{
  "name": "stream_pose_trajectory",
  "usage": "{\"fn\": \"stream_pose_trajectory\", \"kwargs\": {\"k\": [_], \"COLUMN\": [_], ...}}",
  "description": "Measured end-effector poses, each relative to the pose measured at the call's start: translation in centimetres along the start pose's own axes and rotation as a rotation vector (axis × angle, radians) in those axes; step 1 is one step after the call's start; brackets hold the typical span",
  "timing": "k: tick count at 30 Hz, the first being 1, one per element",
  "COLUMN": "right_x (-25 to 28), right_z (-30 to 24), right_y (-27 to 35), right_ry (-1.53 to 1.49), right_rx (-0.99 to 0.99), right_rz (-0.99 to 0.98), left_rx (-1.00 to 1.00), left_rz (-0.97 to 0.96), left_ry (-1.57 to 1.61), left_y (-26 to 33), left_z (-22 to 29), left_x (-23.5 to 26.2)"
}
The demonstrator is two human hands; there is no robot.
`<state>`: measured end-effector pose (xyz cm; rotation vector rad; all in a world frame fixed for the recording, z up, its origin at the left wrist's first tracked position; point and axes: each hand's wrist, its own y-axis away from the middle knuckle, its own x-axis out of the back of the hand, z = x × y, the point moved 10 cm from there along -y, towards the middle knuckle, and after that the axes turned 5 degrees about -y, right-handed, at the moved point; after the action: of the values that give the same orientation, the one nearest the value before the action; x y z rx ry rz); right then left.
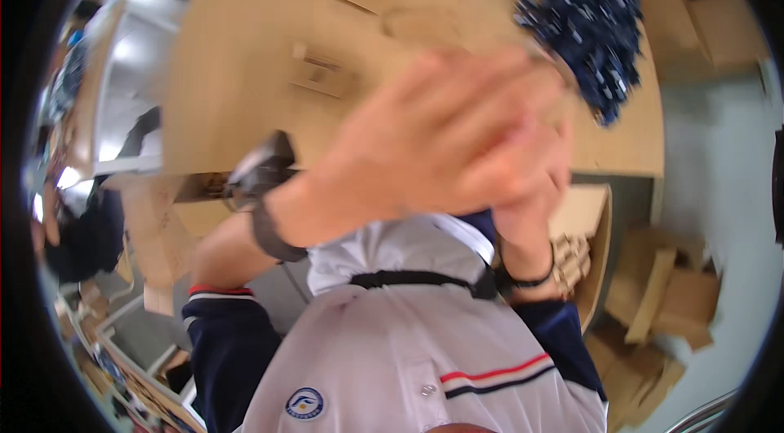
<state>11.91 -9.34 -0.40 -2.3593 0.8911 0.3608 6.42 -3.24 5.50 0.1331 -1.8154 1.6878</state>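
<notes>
Left hand (416, 139) and right hand (531, 180) are raised, pressed together, blurred; whether either holds anything cannot be told. Beyond them, on the counter (245, 66), lies a heap of dark blue small parts (588, 17).

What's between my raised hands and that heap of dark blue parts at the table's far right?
Head view: nothing distinct. The left hand and right hand, blurred and pressed together, overlap the edge of the heap of dark blue parts; only cardboard-covered table shows around them.

Packing workshop: cardboard-topped worktable (245, 66), heap of small dark parts (584, 21), flattened cartons (661, 294) on floor.
</notes>
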Motion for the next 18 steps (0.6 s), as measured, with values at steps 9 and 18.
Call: {"fn": "stream_pose_trajectory", "kwargs": {"k": [9, 18], "right_x": [4.7, 3.1], "right_z": [-1.7, -2.0], "right_y": [0.4, -0.9], "right_ry": [0.527, 0.828], "right_rx": [-0.343, -0.045], "right_rz": [0.104, 0.161], "left_rx": [-0.046, 0.424], "left_rz": [-0.241, -0.274], "left_ry": [0.534, 0.839], "left_y": [0.8, 1.4], "left_z": [-1.3, -6.8], "left_x": [0.9, -2.2]}}
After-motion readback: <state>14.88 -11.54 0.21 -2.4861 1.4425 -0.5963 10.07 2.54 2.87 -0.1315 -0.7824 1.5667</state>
